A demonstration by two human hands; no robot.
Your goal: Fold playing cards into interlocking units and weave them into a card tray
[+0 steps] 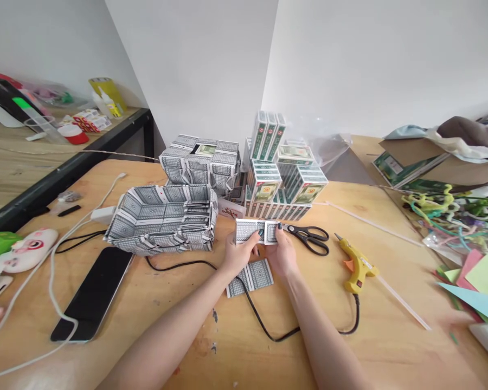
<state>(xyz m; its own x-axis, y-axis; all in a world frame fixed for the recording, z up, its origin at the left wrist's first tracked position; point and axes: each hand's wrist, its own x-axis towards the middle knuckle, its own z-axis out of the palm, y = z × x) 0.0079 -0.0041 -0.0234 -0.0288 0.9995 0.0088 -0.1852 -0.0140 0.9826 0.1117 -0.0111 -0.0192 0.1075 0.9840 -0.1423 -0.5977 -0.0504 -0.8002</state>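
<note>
My left hand (242,252) grips a playing card (246,229) with a grey patterned back, thumb on top. In my right hand (282,250) is a second playing card (270,233), its edge meeting or overlapping the first. Below them on the table lies a flat piece of joined playing cards (261,275), crossed by a black cord. An open box made of folded cards (162,214) stands to the left, and a similar card-built box (201,162) sits behind it. Black-handled scissors (315,238) lie just right of my right hand.
A yellow glue gun (355,262) with a clear glue stick lies at right, its cord (276,338) running under my arms. Stacked card packs (280,179) stand at the back. A black phone (93,292) and white cable lie left; coloured paper (480,287) and pipe cleaners lie right.
</note>
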